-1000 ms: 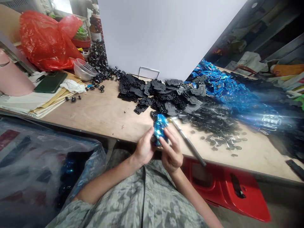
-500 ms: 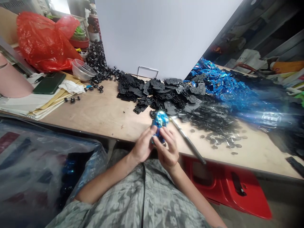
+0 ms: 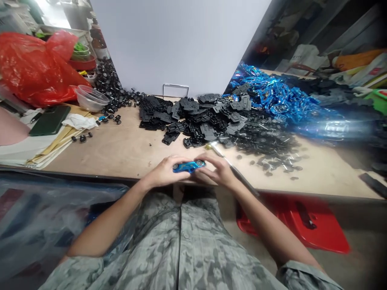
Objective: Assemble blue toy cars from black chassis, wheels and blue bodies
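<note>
Your left hand [image 3: 165, 172] and right hand [image 3: 219, 171] grip the blue toy car [image 3: 189, 166] at both ends, near the black chassis pile [image 3: 193, 121].

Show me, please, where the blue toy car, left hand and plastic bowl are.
Blue toy car [image 3: 189, 166]: head view, on its body.
Left hand [image 3: 165, 172]: head view, on its back.
Plastic bowl [image 3: 89, 100]: head view, on its side wall.

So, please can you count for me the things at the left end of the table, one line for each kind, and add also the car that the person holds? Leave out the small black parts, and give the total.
Phone: 1
Plastic bowl: 1
White cloth: 1
Red plastic bag: 1
Blue toy car: 1
Total: 5
</note>
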`<state>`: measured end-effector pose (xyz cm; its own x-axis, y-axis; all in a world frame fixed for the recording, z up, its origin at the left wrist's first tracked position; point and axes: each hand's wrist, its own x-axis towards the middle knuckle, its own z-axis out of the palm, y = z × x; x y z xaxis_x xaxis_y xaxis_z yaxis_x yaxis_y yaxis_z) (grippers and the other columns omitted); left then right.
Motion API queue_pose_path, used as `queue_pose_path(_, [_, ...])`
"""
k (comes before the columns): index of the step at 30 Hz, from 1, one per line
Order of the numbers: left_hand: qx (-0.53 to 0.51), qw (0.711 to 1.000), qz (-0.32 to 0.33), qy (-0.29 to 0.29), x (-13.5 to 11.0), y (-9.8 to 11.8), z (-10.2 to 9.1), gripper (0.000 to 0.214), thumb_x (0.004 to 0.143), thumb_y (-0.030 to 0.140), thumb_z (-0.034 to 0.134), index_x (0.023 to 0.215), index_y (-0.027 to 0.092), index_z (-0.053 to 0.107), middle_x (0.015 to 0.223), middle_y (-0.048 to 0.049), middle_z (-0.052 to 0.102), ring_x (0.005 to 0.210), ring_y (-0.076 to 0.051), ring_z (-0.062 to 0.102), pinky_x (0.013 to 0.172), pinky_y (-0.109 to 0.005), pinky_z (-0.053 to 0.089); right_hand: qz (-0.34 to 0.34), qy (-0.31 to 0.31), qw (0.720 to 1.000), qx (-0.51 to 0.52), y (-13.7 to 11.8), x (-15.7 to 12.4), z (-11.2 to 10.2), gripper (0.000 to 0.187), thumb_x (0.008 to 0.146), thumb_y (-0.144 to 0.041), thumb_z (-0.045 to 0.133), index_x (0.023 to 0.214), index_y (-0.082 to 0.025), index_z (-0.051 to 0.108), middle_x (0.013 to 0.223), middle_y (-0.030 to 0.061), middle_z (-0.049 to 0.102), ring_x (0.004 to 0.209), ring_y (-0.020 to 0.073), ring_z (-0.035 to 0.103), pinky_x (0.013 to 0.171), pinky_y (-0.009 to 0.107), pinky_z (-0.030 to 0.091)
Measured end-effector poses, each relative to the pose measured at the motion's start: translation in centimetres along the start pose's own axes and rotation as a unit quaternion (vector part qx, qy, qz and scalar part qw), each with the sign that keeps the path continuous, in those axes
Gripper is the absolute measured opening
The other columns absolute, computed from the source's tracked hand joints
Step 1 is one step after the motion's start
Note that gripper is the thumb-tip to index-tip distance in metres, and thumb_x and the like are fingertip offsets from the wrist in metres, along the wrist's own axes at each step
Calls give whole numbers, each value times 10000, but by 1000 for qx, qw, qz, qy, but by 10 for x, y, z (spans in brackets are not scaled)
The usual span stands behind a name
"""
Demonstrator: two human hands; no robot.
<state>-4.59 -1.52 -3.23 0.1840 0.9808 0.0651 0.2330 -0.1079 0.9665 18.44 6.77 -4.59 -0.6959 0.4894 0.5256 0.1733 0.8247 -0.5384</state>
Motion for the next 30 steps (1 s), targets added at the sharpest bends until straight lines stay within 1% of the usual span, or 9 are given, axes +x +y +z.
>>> queue_pose_path(2, [6,1000,-16,16,0,-6,5,355,792,334,804,1129,222,800,1156,-93,774,1094,-280,690,1005,-352,491,18,-10,1000,7,0,-4,3,261,936,-379,728,1080,-162,710,922,70,752,826,177,707,758,299,579])
queue_pose_path(5, [-2,998,-31,49,-2,-14,14,287,806,361,794,1039,195,806,1043,-81,777,972,-241,690,876,-298,504,35,-29,999,26,-2,-9,3,274,943,-389,718,1095,-162,705,958,78,755,861,174,710,779,289,574])
queue_pose_path(11, [1,996,-67,65,-3,-16,21,313,777,410,823,982,176,781,931,-50,754,836,-194,648,756,-265,473,29,-48,996,69,-4,-9,0,235,962,-356,695,1085,-156,700,948,72,739,857,160,695,778,271,562])
queue_pose_path(14, [-9,994,-68,79,-3,-15,23,279,779,408,819,931,179,768,886,-39,739,804,-184,632,746,-261,466,38,-49,994,87,-3,-8,2,208,979,-344,668,1065,-157,699,937,73,730,859,163,686,783,277,559])
queue_pose_path(17, [-15,994,-72,84,-3,-13,24,256,784,398,811,898,177,752,903,-48,748,833,-194,647,776,-268,474,39,-49,993,103,-3,-8,3,202,983,-344,656,1033,-153,699,924,75,724,857,169,678,782,283,555])
queue_pose_path(19, [-16,993,-80,79,-3,-12,24,262,782,398,811,904,175,745,925,-55,755,857,-202,656,787,-272,478,42,-54,992,111,-2,-9,3,210,988,-346,647,1041,-149,696,925,79,721,854,172,676,778,289,552])
queue_pose_path(23, [-20,992,-106,62,-2,-8,22,303,785,416,812,953,171,752,934,-54,755,828,-194,651,756,-272,481,55,-59,990,117,-1,-8,2,242,986,-370,653,1090,-154,684,954,82,725,857,175,679,771,295,558])
queue_pose_path(26, [-35,991,-109,68,-1,-6,23,282,821,414,780,958,169,762,950,-64,761,861,-204,661,799,-283,492,55,-53,989,128,-2,-9,1,240,973,-360,678,1096,-154,681,969,84,729,882,176,684,786,297,567])
queue_pose_path(30, [-32,992,-101,74,0,-5,27,226,836,381,774,903,168,740,936,-64,759,879,-202,671,823,-280,495,57,-52,987,143,-3,-11,4,209,973,-324,682,1088,-150,681,953,79,730,870,167,688,783,284,573])
